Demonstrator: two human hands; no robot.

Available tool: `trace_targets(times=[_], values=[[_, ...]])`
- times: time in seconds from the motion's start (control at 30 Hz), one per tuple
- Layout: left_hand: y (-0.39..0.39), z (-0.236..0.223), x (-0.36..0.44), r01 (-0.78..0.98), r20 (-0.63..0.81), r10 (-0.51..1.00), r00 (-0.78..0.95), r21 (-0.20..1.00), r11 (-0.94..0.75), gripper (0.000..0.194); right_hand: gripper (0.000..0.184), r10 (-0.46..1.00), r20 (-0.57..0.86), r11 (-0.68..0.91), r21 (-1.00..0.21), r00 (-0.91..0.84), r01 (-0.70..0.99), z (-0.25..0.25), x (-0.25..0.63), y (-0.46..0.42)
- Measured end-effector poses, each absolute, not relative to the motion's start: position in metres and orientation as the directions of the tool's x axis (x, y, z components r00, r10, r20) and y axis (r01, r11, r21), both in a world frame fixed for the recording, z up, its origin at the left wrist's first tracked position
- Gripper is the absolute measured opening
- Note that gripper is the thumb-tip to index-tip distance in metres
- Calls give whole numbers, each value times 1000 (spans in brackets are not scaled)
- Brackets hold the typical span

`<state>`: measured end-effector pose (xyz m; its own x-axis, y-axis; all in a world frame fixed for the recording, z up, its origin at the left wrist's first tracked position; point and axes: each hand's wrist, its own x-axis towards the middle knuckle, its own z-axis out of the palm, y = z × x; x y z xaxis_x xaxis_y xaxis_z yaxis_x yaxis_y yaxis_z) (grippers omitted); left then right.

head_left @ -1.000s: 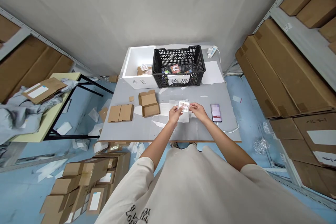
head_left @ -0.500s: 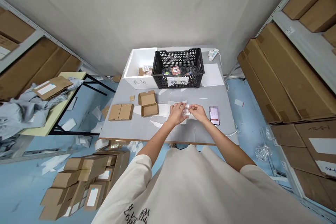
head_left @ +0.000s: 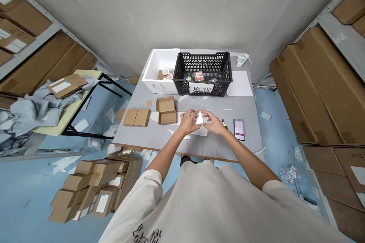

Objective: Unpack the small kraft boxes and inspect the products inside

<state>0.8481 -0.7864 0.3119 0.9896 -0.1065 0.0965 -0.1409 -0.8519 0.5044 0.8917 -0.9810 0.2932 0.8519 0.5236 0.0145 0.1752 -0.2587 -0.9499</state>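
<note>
A small clear plastic case (head_left: 199, 118) with a bright white glare is raised slightly above the table between my two hands. My left hand (head_left: 188, 122) grips its left side, fingers on top and thumb below. On the right edge, my right hand (head_left: 213, 123) curls its thumb and fingertips round the case. White paper (head_left: 202, 131) lies under the hands. A slim yellow-and-black item (head_left: 224, 124), partly hidden by my right wrist, lies beside a phone (head_left: 239, 129). An open small cardboard box (head_left: 167, 117) stands to the left.
A black crate (head_left: 202, 79) and a white foam box (head_left: 159, 86) stand at the table's back. Two folded boxes (head_left: 137, 117) lie at left. A power strip (head_left: 242, 60) sits back right. Cartons (head_left: 94, 186) are piled on the floor.
The clear case has been lifted and turned, now showing a white gleam. Both hands have closed round it. The view has shifted, and the yellow-and-black item has come into sight.
</note>
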Motion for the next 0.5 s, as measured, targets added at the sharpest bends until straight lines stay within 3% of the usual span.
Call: trace_targets(times=[0.13, 0.37, 0.5], values=[[-747, 313, 856, -170, 67, -159, 985, 546, -820, 77, 74, 589, 40, -319, -906, 807, 278, 300, 902, -944], [-640, 306, 879, -237, 128, -212, 969, 731, -639, 69, 66, 584, 65, -395, -848, 809, 354, 311, 927, -854], [-573, 302, 914, -219, 129, -181, 975, 696, -684, 66, 64, 579, 119, -388, -829, 807, 401, 308, 954, -788]])
